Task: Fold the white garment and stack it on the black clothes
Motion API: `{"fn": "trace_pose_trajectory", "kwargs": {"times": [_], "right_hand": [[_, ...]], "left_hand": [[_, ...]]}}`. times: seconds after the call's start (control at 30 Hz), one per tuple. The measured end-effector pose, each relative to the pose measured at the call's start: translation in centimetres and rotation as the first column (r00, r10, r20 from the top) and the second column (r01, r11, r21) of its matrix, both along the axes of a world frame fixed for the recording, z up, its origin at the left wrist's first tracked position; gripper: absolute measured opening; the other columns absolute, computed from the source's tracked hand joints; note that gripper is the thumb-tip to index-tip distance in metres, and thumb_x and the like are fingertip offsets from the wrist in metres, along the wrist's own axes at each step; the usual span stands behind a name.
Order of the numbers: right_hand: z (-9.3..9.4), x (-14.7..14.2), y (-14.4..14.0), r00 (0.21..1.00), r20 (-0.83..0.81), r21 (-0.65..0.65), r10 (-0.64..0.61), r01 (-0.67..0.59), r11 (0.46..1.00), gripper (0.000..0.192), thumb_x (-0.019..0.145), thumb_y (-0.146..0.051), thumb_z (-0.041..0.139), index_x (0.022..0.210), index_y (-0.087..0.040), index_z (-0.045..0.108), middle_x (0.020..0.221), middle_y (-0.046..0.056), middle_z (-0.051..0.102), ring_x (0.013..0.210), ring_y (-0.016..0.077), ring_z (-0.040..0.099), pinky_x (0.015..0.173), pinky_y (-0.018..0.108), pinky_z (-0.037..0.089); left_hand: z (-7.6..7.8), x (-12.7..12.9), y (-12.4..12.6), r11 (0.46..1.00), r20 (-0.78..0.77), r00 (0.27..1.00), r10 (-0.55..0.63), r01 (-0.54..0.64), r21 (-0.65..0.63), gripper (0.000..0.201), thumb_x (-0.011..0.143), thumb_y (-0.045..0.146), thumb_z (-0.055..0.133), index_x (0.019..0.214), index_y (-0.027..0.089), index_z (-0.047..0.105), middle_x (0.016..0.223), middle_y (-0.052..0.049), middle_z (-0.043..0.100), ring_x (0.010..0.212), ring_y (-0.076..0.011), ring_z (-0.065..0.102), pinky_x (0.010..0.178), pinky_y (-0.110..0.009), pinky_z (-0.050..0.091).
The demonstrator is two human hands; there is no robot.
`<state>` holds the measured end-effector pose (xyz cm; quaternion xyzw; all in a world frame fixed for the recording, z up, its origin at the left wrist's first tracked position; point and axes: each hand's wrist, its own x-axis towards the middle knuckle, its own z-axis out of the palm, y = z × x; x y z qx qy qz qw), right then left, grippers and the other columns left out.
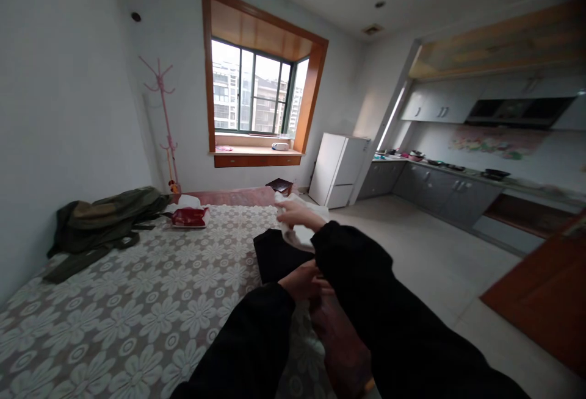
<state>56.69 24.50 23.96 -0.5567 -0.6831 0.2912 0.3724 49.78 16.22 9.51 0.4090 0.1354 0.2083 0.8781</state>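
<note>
1. The bed [114, 301], under a floral lace cover, fills the left and centre; an olive jacket [98, 219] lies heaped by the wall.
2. A black garment [277, 255] rests on the bed's right edge, close to the drop to the floor.
3. The right hand [300, 216] reaches out over it, fingers closed around a white cloth [297, 222] held above the garment's far end.
4. The left hand [304, 280] sits at the garment's near edge; how its fingers are set I cannot tell, since the right sleeve crosses it.
5. A red tissue pack [190, 217] lies further back, well apart.
6. Risk, as I judge it: a tug on the garment so near the edge could slide it off, and a loose grip would drop the cloth.
</note>
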Motion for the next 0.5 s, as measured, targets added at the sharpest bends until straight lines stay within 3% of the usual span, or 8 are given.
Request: {"fn": "trace_pose_trajectory", "kwargs": {"times": [0.07, 0.13, 0.2, 0.27, 0.33, 0.4, 0.5], "right_hand": [[-4.7, -2.5, -0.9, 0.996, 0.078, -0.042, 0.049, -0.045, 0.998, 0.069, 0.057, -0.020, 0.089, 0.124, -0.014, 0.074, 0.099, 0.010, 0.077, 0.079, 0.0240, 0.070, 0.081, 0.036, 0.058], [-8.5, -2.9, -2.8, 0.987, 0.144, -0.028, 0.075, -0.072, 0.997, 0.069, 0.065, -0.029, 0.088, 0.131, -0.017, 0.070, 0.120, 0.013, 0.074, 0.104, 0.0292, 0.070, 0.100, 0.043, 0.053], [-11.3, -1.3, -5.0, 0.963, 0.266, 0.077, 0.052, -0.075, 0.994, 0.066, 0.078, -0.036, 0.079, 0.140, -0.018, 0.063, 0.135, 0.015, 0.067, 0.122, 0.0311, 0.063, 0.110, 0.047, 0.046], [-13.3, 1.5, -7.0, 0.908, 0.418, 0.201, -0.039, -0.050, 0.978, 0.065, 0.084, -0.036, 0.072, 0.145, -0.019, 0.058, 0.145, 0.015, 0.061, 0.135, 0.0328, 0.054, 0.117, 0.051, 0.039], [-14.5, 4.7, -8.7, 0.838, 0.529, 0.260, -0.137, -0.006, 0.965, 0.063, 0.084, -0.026, 0.069, 0.145, -0.021, 0.058, 0.150, 0.014, 0.057, 0.142, 0.0340, 0.047, 0.123, 0.056, 0.029], [-15.3, 7.5, -9.8, 0.778, 0.598, 0.278, -0.194, 0.026, 0.960, 0.064, 0.081, -0.014, 0.063, 0.144, -0.022, 0.060, 0.153, 0.013, 0.054, 0.146, 0.0340, 0.043, 0.126, 0.061, 0.019], [-15.7, 10.1, -10.3, 0.747, 0.639, 0.286, -0.185, -0.007, 0.958, 0.069, 0.078, -0.004, 0.054, 0.145, -0.022, 0.060, 0.158, 0.012, 0.050, 0.149, 0.0313, 0.040, 0.127, 0.058, 0.023]], "left_hand": [[-1.7, -4.5, -0.4, 0.995, -0.099, 0.991, -0.093, 0.096, 0.025, 0.048, 0.065, 0.026, 0.091, 0.107, 0.013, 0.071, 0.098, -0.013, 0.072, 0.081, -0.0274, 0.074, 0.081, -0.044, 0.058], [-3.1, -9.3, -0.2, 0.991, -0.191, 0.976, -0.108, 0.120, 0.052, 0.055, 0.061, 0.034, 0.096, 0.106, 0.012, 0.074, 0.107, -0.018, 0.072, 0.084, -0.0305, 0.075, 0.079, -0.045, 0.058], [-4.0, -13.4, 0.4, 0.993, -0.256, 0.966, -0.042, 0.069, 0.095, 0.060, 0.060, 0.043, 0.097, 0.106, 0.012, 0.074, 0.114, -0.019, 0.071, 0.089, -0.0312, 0.075, 0.078, -0.042, 0.059], [-4.7, -15.9, 1.3, 0.986, -0.302, 0.948, 0.096, -0.049, 0.161, 0.061, 0.064, 0.053, 0.093, 0.105, 0.013, 0.072, 0.112, -0.018, 0.071, 0.089, -0.0282, 0.075, 0.073, -0.037, 0.059], [-5.5, -16.7, 2.4, 0.947, -0.334, 0.898, 0.286, -0.213, 0.239, 0.059, 0.071, 0.062, 0.085, 0.103, 0.016, 0.067, 0.105, -0.013, 0.070, 0.081, -0.0221, 0.073, 0.066, -0.030, 0.058], [-6.4, -16.1, 3.4, 0.875, -0.350, 0.812, 0.467, -0.368, 0.314, 0.057, 0.079, 0.069, 0.075, 0.100, 0.018, 0.060, 0.097, -0.008, 0.067, 0.072, -0.0170, 0.069, 0.059, -0.026, 0.055], [-7.9, -14.1, 4.2, 0.772, -0.362, 0.689, 0.628, -0.491, 0.404, 0.055, 0.084, 0.072, 0.065, 0.096, 0.020, 0.055, 0.084, -0.003, 0.063, 0.061, -0.0161, 0.065, 0.049, -0.024, 0.051]]}}
